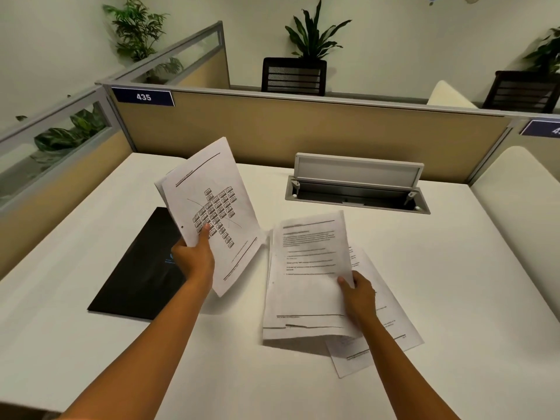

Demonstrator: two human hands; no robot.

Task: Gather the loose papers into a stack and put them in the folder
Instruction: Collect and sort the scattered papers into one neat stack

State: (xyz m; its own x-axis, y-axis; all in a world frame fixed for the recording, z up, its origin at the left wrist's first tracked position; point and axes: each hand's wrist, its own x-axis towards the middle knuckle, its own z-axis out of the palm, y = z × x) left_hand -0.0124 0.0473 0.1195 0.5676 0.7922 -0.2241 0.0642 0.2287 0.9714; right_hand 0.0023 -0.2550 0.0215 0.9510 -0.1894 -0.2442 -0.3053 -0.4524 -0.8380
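My left hand [194, 256] grips a couple of white sheets with a printed diagram [212, 207], held tilted above the desk. Under them on the left lies a closed black folder [136, 274], flat on the white desk [212, 359]. My right hand [359, 294] pinches the right edge of a stack of text pages [306, 277], lifting that side. One more loose sheet [391, 325] lies askew under the stack and sticks out to the right and front.
An open cable hatch [357, 189] with a raised lid sits in the desk at the back. Beige partition walls [303, 134] close off the back and left. Chairs and potted plants stand beyond the partition.
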